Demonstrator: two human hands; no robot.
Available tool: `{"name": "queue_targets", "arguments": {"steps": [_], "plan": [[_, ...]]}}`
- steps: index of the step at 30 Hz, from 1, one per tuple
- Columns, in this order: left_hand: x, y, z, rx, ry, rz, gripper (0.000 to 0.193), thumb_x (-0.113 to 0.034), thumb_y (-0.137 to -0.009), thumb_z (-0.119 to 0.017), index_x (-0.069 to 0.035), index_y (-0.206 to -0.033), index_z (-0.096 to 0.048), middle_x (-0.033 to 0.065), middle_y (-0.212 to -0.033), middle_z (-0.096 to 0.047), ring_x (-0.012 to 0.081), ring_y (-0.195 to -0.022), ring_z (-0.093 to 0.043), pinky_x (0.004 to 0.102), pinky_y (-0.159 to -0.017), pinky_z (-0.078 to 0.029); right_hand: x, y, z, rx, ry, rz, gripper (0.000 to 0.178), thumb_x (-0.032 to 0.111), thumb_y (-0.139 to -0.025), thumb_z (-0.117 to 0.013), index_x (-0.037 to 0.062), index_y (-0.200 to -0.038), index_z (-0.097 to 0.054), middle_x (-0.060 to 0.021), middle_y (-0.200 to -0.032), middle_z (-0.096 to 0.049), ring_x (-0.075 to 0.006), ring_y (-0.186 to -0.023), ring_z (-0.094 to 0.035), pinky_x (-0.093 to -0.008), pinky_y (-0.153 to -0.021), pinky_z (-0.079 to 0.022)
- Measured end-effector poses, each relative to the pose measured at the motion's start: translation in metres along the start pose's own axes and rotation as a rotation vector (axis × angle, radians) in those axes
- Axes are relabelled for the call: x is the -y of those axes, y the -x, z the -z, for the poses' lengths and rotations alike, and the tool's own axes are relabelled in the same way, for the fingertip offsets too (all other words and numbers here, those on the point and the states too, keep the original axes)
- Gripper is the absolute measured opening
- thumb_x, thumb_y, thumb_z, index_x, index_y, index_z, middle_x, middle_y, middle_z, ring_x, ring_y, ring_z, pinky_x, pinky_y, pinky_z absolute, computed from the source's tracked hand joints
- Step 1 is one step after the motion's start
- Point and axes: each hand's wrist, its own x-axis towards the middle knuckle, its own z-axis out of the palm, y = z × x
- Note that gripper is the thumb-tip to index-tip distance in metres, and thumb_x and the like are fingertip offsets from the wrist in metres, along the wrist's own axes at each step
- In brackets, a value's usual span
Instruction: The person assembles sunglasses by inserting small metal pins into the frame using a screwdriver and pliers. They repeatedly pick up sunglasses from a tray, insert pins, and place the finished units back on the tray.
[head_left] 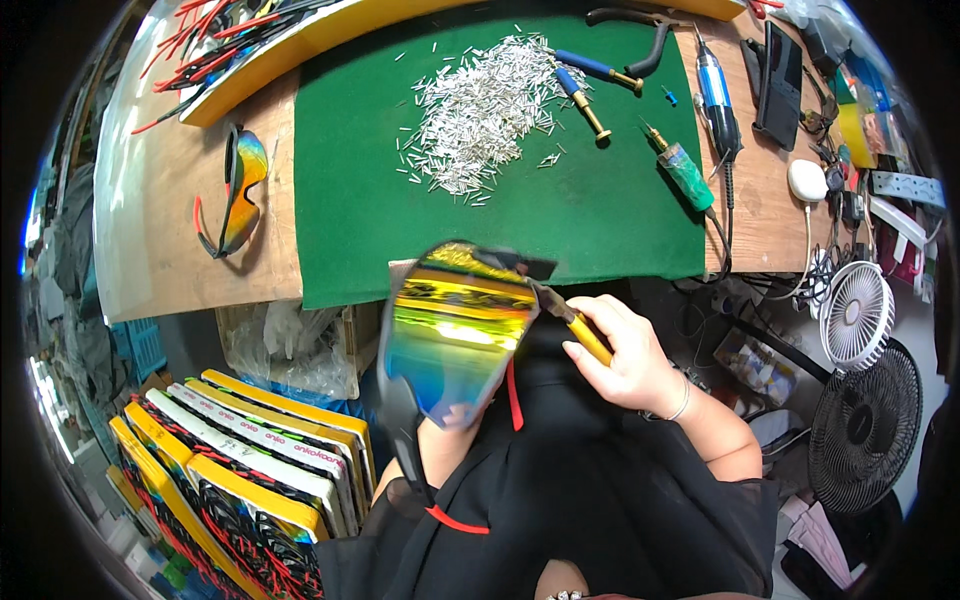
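Note:
Close in front of me is a pair of wraparound sunglasses (455, 345) with a mirrored yellow, green and blue lens. Its black temple with a red tip hangs down toward my lap. My left hand (450, 437) grips the sunglasses from underneath; the lens hides most of its fingers. My right hand (628, 352) is closed round a yellow-handled metal tool (588, 338), whose exact kind I cannot make out. The tool's metal end is at the right edge of the sunglasses, by the hinge.
On the green mat (360, 220) lie a heap of small metal pins (480, 120), two blue screwdrivers (580, 100), black-handled pliers (655, 48) and a green-handled tool (685, 178). Other sunglasses (243, 190) lie left. Yellow-edged trays (260, 490) hold frames below. Fans (862, 425) stand right.

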Motion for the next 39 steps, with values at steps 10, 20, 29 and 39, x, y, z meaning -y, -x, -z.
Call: {"name": "queue_targets", "arguments": {"steps": [10,20,29,39], "plan": [[0.034,-0.006,0.010,0.060,-0.180,-0.158,0.016,-0.018,-0.088,-0.056,-0.003,-0.089,-0.056,0.0018,-0.074,-0.056,0.0087,-0.059,-0.053,0.0209,-0.052,-0.046,0.005,0.029,0.022,0.058,-0.252,-0.284,0.032,0.008,-0.073,-0.065,0.0015,-0.103,-0.056,-0.0094,-0.081,-0.057,-0.0152,-0.068,-0.055,-0.0286,-0.063,-0.047],[-0.034,-0.005,-0.006,0.163,-0.126,-0.078,0.020,-0.019,-0.091,-0.052,-0.001,-0.086,-0.059,0.0029,-0.072,-0.057,0.0067,-0.056,-0.048,0.0182,-0.052,-0.040,-0.015,0.062,0.082,0.312,0.246,-0.362,0.040,0.018,-0.071,-0.064,0.0024,-0.106,-0.052,-0.0171,-0.093,-0.053,-0.0355,-0.088,-0.052,-0.0396,-0.079,-0.043],[-0.026,0.004,-0.010,0.333,-0.102,0.034,0.022,-0.020,-0.092,-0.050,0.001,-0.088,-0.056,0.0042,-0.078,-0.056,0.0079,-0.054,-0.054,0.0185,-0.048,-0.044,-0.116,0.027,0.137,-0.475,0.987,-0.464,0.048,0.026,-0.082,-0.061,0.0001,-0.119,-0.047,-0.0217,-0.108,-0.050,-0.0353,-0.104,-0.046,-0.0400,-0.089,-0.037],[0.005,-0.001,-0.001,0.443,-0.340,-0.162,0.022,-0.020,-0.092,-0.050,0.001,-0.093,-0.057,0.0048,-0.079,-0.058,0.0082,-0.059,-0.054,0.0201,-0.049,-0.042,0.006,-0.047,0.036,0.022,-0.081,0.127,0.033,0.010,-0.077,-0.064,0.0011,-0.107,-0.054,-0.0140,-0.091,-0.058,-0.0239,-0.069,-0.060,-0.0305,-0.063,-0.049]]}}
